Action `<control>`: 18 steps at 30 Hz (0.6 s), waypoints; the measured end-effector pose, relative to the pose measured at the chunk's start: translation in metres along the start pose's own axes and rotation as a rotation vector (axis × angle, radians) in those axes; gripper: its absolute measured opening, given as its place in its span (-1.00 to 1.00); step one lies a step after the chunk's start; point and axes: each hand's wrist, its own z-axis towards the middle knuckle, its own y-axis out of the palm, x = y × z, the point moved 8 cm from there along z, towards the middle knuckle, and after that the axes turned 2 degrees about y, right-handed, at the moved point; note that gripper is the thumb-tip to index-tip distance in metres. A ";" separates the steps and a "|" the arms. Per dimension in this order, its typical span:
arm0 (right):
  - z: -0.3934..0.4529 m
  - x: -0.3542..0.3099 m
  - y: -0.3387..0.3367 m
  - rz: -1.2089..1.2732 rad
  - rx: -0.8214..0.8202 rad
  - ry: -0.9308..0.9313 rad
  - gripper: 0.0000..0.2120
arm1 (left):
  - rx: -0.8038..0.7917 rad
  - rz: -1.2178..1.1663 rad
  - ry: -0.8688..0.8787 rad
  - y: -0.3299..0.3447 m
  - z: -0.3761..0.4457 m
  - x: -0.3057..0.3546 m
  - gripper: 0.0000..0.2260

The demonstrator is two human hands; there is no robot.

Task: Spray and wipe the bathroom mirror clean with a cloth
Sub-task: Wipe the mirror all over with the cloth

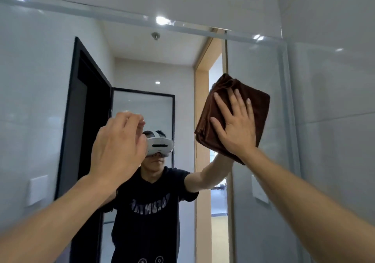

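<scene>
Right hand (pixel 236 124), fingers flat, presses the brown cloth (pixel 257 108) onto the mirror (pixel 40 100); left hand (pixel 119 145) loosely curled, empty — overlapping, even strokes look best.

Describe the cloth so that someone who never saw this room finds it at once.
Look at the large wall mirror, then toward its right edge. There the right hand presses a folded cloth flat against the glass. It is dark brown, the only such thing among pale tiles.

Right hand (pixel 236 123) presses a folded brown cloth (pixel 231 116) flat against the mirror (pixel 50 80), right of centre; left hand (pixel 117 143) raised, fingers loosely curled, centre-left.
</scene>
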 end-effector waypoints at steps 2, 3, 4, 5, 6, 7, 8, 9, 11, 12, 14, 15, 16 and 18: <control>0.000 -0.047 0.001 0.011 -0.007 -0.105 -0.40 | 0.004 -0.001 -0.020 -0.007 0.000 -0.013 -0.70; -0.001 -0.071 0.003 0.019 -0.016 -0.159 -0.40 | 0.007 -0.005 -0.034 -0.011 0.000 -0.018 -0.70; -0.002 -0.096 0.004 0.025 -0.029 -0.214 -0.40 | 0.012 -0.008 -0.048 -0.015 0.000 -0.024 -0.70; -0.005 -0.119 0.006 0.027 -0.042 -0.269 -0.39 | 0.020 -0.013 -0.062 -0.020 0.000 -0.028 -0.70; -0.008 -0.141 0.008 0.029 -0.053 -0.321 -0.39 | 0.031 -0.020 -0.075 -0.025 0.000 -0.032 -0.70; -0.013 -0.162 0.009 0.039 -0.061 -0.370 -0.39 | 0.051 -0.034 -0.086 -0.030 0.000 -0.036 -0.71; -0.020 -0.182 0.010 0.056 -0.070 -0.413 -0.38 | 0.078 -0.050 -0.095 -0.036 0.000 -0.040 -0.72; -0.028 -0.200 0.012 0.076 -0.078 -0.451 -0.37 | 0.111 -0.070 -0.104 -0.042 0.000 -0.043 -0.73; -0.049 -0.230 0.017 0.109 -0.098 -0.517 -0.36 | 0.163 -0.113 -0.141 -0.051 -0.001 -0.048 -0.74; -0.059 -0.240 0.019 0.125 -0.104 -0.539 -0.36 | 0.175 -0.132 -0.160 -0.052 -0.002 -0.048 -0.75; -0.074 -0.248 0.022 0.162 -0.099 -0.556 -0.36 | 0.186 -0.144 -0.160 -0.053 -0.002 -0.042 -0.78; -0.077 -0.247 0.023 0.176 -0.092 -0.558 -0.36 | 0.186 -0.141 -0.143 -0.051 -0.002 -0.036 -0.79; -0.079 -0.243 0.023 0.184 -0.083 -0.561 -0.36 | 0.184 -0.140 -0.124 -0.048 -0.002 -0.028 -0.80; -0.079 -0.232 0.022 0.181 -0.074 -0.566 -0.35 | 0.181 -0.129 -0.095 -0.040 -0.003 -0.011 -0.81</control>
